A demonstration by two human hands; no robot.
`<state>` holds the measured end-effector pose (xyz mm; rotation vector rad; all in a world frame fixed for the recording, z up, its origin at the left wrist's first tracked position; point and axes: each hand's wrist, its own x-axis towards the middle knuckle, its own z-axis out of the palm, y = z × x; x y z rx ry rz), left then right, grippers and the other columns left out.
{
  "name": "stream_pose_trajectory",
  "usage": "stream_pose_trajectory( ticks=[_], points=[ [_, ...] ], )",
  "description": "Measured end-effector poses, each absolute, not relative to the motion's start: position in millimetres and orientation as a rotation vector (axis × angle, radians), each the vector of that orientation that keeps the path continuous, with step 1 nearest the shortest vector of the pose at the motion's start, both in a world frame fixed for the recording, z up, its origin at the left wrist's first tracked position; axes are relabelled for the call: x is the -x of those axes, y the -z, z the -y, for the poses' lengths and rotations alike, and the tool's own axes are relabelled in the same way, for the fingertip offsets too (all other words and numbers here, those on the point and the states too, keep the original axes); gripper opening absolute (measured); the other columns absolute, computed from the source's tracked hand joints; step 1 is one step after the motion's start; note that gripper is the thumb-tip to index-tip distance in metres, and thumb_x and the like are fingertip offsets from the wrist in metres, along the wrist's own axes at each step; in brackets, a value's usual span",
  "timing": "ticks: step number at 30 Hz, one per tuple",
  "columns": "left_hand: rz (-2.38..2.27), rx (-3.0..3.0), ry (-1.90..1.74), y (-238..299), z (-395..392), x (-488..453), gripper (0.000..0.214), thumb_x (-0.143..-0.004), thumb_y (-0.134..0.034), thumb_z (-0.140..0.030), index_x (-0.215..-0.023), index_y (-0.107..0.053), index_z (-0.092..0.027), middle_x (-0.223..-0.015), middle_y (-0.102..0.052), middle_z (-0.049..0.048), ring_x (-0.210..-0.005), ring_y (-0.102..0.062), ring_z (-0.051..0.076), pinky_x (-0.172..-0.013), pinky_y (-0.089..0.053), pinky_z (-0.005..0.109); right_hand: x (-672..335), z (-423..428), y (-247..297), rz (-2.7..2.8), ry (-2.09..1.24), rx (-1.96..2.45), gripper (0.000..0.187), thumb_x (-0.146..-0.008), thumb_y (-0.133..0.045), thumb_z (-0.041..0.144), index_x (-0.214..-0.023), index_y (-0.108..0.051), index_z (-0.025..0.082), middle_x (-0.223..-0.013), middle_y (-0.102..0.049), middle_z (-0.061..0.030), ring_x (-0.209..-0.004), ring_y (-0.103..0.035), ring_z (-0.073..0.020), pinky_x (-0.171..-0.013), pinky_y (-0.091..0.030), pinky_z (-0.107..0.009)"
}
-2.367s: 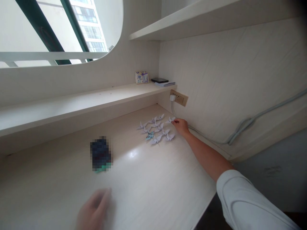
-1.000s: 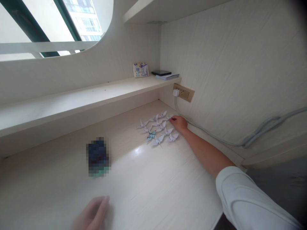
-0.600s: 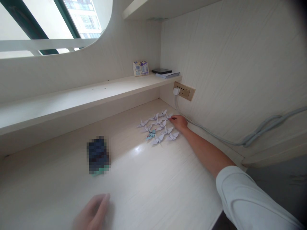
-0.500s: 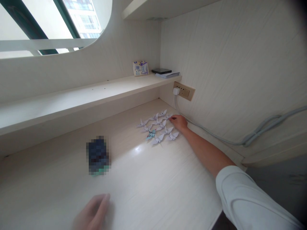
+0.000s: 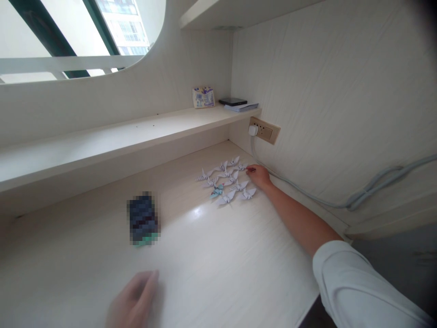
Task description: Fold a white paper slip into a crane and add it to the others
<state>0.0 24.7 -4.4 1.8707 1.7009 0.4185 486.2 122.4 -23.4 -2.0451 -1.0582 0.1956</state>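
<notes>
Several white folded paper cranes (image 5: pixel 226 197) stand grouped on the desk, with one light-blue paper crane (image 5: pixel 216 191) at the front left among them. My right hand (image 5: pixel 258 176) reaches to the group's right edge, thumb and fingers closed together. Its fingertips are right by the tip of a white crane (image 5: pixel 241 167); whether they touch it or pinch anything is too small to tell. Low in the view, my left hand (image 5: pixel 134 300) hovers over or rests on the desk, blurred, its fingers curled and thumb against them, with nothing visible in it.
A dark pixelated object (image 5: pixel 143 218) with a green edge lies left on the desk (image 5: pixel 191 273). The shelf (image 5: pixel 164 128) behind bears a tissue pack (image 5: pixel 204 97), a black flat device (image 5: pixel 233 101) and papers (image 5: pixel 242 107). A plugged-in cable (image 5: pixel 307 193) runs along the right wall.
My right hand has drawn slightly right, away from the white crane at its fingertips. The cranes keep their arrangement. My left hand stays curled; the whole view has shifted a little.
</notes>
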Motion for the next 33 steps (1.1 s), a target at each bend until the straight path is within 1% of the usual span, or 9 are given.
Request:
stream_pose_trajectory(
  ticks=[3, 6, 8, 11, 16, 22, 28, 31, 33],
  points=[
    [-1.686, -1.848, -0.482, 1.6, -21.3, -4.4, 0.036, -0.079, -0.047, -0.053, -0.081, -0.063, -0.02, -0.069, -0.066, 0.0009, -0.065, -0.06, 0.017, -0.056, -0.045, 0.022, -485.0, -104.1, 21.6, 1.035, -0.218, 1.968, 0.023, -0.074, -0.057, 0.027, -0.091, -0.069, 0.016, -0.089, -0.07, -0.0083, -0.078, -0.063, -0.0163, -0.074, -0.046, -0.027],
    [-1.645, -1.852, -0.566, -1.8, -18.8, -10.1, 0.037, -0.079, -0.047, -0.051, -0.08, -0.063, -0.018, -0.071, -0.067, 0.0027, -0.066, -0.06, 0.018, -0.056, -0.044, 0.023, -475.5, -68.9, 22.8, 0.962, -0.249, 1.91, 0.036, -0.08, -0.048, 0.038, -0.098, -0.065, 0.011, -0.086, -0.069, -0.0115, -0.063, -0.061, -0.0146, -0.058, -0.047, -0.026],
    [-1.642, -1.836, -0.634, -3.5, -18.4, -13.4, 0.038, -0.078, -0.048, -0.051, -0.076, -0.063, -0.017, -0.069, -0.066, 0.0031, -0.065, -0.059, 0.018, -0.056, -0.044, 0.024, -460.9, -38.5, 25.4, 0.901, -0.253, 1.873, 0.044, -0.081, -0.045, 0.047, -0.1, -0.062, 0.011, -0.084, -0.067, -0.0116, -0.055, -0.057, -0.0125, -0.05, -0.044, -0.025],
    [-1.581, -1.785, -0.703, -4.2, -17.2, -17.0, 0.037, -0.08, -0.046, -0.049, -0.074, -0.061, -0.016, -0.064, -0.062, 0.0023, -0.061, -0.056, 0.016, -0.056, -0.042, 0.024, -423.4, 6.5, 29.1, 0.747, -0.346, 1.724, 0.044, -0.074, -0.055, 0.052, -0.092, -0.064, 0.013, -0.071, -0.064, -0.0067, -0.049, -0.051, -0.0111, -0.043, -0.039, -0.023],
    [-1.553, -1.688, -0.85, -4.6, -2.6, -16.6, 0.035, -0.081, -0.045, -0.045, -0.072, -0.061, -0.015, -0.063, -0.061, 0.0022, -0.059, -0.054, 0.014, -0.056, -0.042, 0.024, -343.9, 47.7, 27.3, 0.955, -0.607, 1.72, 0.036, -0.076, -0.055, 0.049, -0.091, -0.065, 0.018, -0.072, -0.064, -0.0058, -0.056, -0.054, -0.0144, -0.052, -0.044, -0.027],
    [-1.674, -1.517, -1.001, -0.3, 34.5, 12.0, 0.028, -0.081, -0.049, -0.038, -0.084, -0.065, -0.015, -0.079, -0.067, 0.0064, -0.072, -0.06, 0.016, -0.067, -0.048, 0.027, -277.1, 34.4, 25.0, 1.407, -0.905, 1.692, 0.035, -0.078, -0.051, 0.051, -0.091, -0.065, 0.021, -0.079, -0.068, -0.0051, -0.062, -0.06, -0.0181, -0.062, -0.047, -0.03],
    [-1.989, -1.335, -1.114, 2.7, 64.5, 68.7, 0.028, -0.08, -0.051, -0.035, -0.092, -0.064, -0.014, -0.089, -0.067, 0.0081, -0.08, -0.061, 0.017, -0.075, -0.049, 0.03, -228.9, 17.8, 25.2, 1.805, -0.859, 1.573, 0.034, -0.08, -0.045, 0.051, -0.087, -0.066, 0.024, -0.079, -0.07, -0.0038, -0.069, -0.063, -0.0225, -0.064, -0.048, -0.032],
    [-2.329, -1.325, -0.971, -3.4, 64.0, 110.3, 0.028, -0.081, -0.05, -0.033, -0.097, -0.064, -0.015, -0.092, -0.066, 0.0073, -0.078, -0.06, 0.015, -0.076, -0.048, 0.029, -223.1, 18.6, 25.9, 1.923, -0.78, 1.528, 0.031, -0.08, -0.047, 0.05, -0.088, -0.066, 0.027, -0.089, -0.07, -0.0026, -0.078, -0.064, -0.0233, -0.069, -0.048, -0.032],
    [-2.465, -1.278, -0.935, -9.6, 58.4, 140.1, 0.029, -0.08, -0.051, -0.032, -0.1, -0.063, -0.014, -0.099, -0.063, 0.0094, -0.082, -0.059, 0.017, -0.082, -0.046, 0.032, -225.7, 19.6, 26.5, 1.892, -0.807, 1.52, 0.031, -0.08, -0.047, 0.049, -0.089, -0.066, 0.026, -0.091, -0.07, -0.003, -0.079, -0.064, -0.023, -0.07, -0.048, -0.032]
  ],
)
